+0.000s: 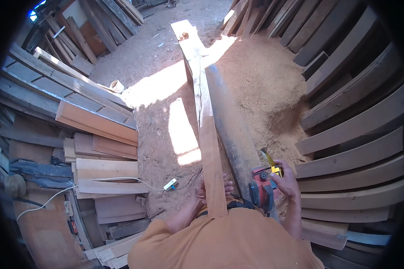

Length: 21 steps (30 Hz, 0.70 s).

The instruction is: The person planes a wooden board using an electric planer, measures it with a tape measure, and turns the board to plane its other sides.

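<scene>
A long wooden board (212, 166) runs away from my body, its near end against my shirt. My left hand (201, 192) is closed around the board near that end, the palm side on the left and fingertips showing past the right edge. In my right hand (287, 183) is a yellow tape measure (277, 171), with a short length of yellow blade sticking out. Just left of that hand, a red and black power planer (261, 188) rests on the dusty bench plank (233, 121). The far part of the board lies in bright sunlight.
A sawdust heap (269, 85) spreads right of the bench. Stacked boards (354, 170) line the right side, and more planks (107, 172) lie at left. A white extension socket (170, 184) with its cord sits on the ground at left, near a pale cup-like container (116, 86).
</scene>
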{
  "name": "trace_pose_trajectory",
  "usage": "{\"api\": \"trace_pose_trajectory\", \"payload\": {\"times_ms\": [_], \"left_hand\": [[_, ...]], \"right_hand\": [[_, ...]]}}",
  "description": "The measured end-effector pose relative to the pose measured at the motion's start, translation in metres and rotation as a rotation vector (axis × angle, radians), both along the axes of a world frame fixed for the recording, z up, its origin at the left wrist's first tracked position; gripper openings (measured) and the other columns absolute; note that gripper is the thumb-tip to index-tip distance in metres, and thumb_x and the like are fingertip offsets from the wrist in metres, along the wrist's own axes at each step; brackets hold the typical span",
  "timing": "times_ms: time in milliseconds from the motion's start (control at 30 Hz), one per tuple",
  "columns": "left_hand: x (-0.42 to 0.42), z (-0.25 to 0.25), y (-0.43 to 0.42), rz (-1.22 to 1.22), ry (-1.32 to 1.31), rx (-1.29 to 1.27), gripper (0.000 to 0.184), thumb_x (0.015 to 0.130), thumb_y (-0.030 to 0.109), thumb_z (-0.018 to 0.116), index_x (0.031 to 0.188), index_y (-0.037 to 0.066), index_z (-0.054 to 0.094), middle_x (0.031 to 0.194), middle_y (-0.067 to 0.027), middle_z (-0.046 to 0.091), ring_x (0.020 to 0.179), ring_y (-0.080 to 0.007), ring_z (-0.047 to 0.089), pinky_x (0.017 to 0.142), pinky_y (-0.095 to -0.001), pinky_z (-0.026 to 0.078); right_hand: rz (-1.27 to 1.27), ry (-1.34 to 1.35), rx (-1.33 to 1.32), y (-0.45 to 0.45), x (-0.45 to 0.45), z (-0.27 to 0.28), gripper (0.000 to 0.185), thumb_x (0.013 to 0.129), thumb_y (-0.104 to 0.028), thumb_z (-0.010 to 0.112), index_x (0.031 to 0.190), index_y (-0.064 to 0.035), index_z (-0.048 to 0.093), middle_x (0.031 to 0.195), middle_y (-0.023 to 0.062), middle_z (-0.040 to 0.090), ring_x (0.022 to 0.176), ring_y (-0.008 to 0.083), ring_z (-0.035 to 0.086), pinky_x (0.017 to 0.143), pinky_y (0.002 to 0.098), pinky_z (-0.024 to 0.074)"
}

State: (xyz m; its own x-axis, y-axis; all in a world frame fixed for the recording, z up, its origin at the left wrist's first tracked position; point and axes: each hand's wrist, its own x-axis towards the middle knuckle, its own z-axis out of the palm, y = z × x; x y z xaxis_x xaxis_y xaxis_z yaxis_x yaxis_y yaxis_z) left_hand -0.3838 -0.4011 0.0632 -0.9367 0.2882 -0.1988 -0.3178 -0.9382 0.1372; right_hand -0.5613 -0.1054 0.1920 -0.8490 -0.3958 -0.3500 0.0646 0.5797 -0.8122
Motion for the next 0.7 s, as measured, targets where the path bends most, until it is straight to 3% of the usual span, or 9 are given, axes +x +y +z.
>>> {"api": "trace_pose_trajectory", "payload": {"times_ms": [67,167,233,367,467,567,700], "left_hand": [[0.004,-0.016,0.009,0.032,0.009,0.177,0.108,0.075,0.069,0.077,0.15,0.001,0.039,0.122,-0.022,0.062,0.11,-0.0368,0.066,0.091,-0.0534,0.057],[0.002,-0.018,0.01,0.03,0.056,0.163,0.111,0.074,0.069,0.079,0.15,-0.001,0.038,0.117,-0.0206,0.064,0.105,-0.0356,0.067,0.09,-0.0532,0.057],[-0.001,-0.008,0.009,0.035,0.005,0.117,0.11,0.073,0.067,0.08,0.149,-0.001,0.038,0.113,-0.0179,0.064,0.103,-0.0336,0.066,0.09,-0.0514,0.056],[-0.011,0.03,0.022,0.06,0.087,0.175,0.109,0.072,0.065,0.083,0.148,0.001,0.038,0.109,-0.0128,0.062,0.101,-0.0287,0.064,0.092,-0.0468,0.054],[-0.028,0.03,0.025,0.051,0.201,0.272,0.107,0.072,0.06,0.084,0.148,0.001,0.038,0.112,-0.0125,0.06,0.106,-0.0278,0.061,0.096,-0.0453,0.052],[-0.041,0.058,0.028,0.052,0.237,0.37,0.105,0.074,0.055,0.085,0.149,0.0,0.036,0.116,-0.0132,0.059,0.11,-0.0278,0.059,0.099,-0.0446,0.051],[-0.058,0.109,0.032,0.077,0.256,0.454,0.094,0.083,0.046,0.079,0.15,-0.002,0.034,0.12,-0.0156,0.057,0.113,-0.0294,0.058,0.103,-0.0449,0.05]], "right_hand": [[-0.136,0.124,0.053,0.039,0.006,-0.038,0.062,0.083,-0.022,0.072,0.138,-0.0026,0.052,0.128,0.0244,0.063,0.122,0.0343,0.061,0.105,0.0437,0.0458],[-0.369,0.192,0.212,0.109,0.027,-0.123,0.07,0.082,-0.022,0.072,0.143,0.0011,0.046,0.134,0.0275,0.059,0.127,0.0391,0.058,0.108,0.044,0.0447],[-0.426,0.057,0.338,0.124,0.059,-0.118,0.073,0.078,-0.021,0.074,0.141,0.0035,0.048,0.14,0.0273,0.055,0.131,0.0387,0.055,0.109,0.0432,0.0435],[-0.36,-0.164,0.534,0.165,0.121,-0.173,0.082,0.076,-0.029,0.077,0.144,0.0028,0.044,0.137,0.0301,0.058,0.13,0.0411,0.056,0.111,0.0433,0.0443],[-0.33,-0.284,0.655,0.189,0.17,-0.231,0.079,0.075,-0.026,0.081,0.14,0.0044,0.05,0.134,0.0295,0.059,0.128,0.0403,0.058,0.109,0.0432,0.0454],[-0.233,-0.445,0.767,0.185,0.2,-0.237,0.081,0.076,-0.036,0.077,0.141,0.0023,0.049,0.133,0.0307,0.06,0.128,0.0413,0.057,0.11,0.0449,0.045],[-0.157,-0.542,0.834,0.19,0.223,-0.253,0.079,0.076,-0.036,0.076,0.14,0.002,0.05,0.132,0.0306,0.061,0.128,0.0415,0.057,0.109,0.0452,0.045]]}}
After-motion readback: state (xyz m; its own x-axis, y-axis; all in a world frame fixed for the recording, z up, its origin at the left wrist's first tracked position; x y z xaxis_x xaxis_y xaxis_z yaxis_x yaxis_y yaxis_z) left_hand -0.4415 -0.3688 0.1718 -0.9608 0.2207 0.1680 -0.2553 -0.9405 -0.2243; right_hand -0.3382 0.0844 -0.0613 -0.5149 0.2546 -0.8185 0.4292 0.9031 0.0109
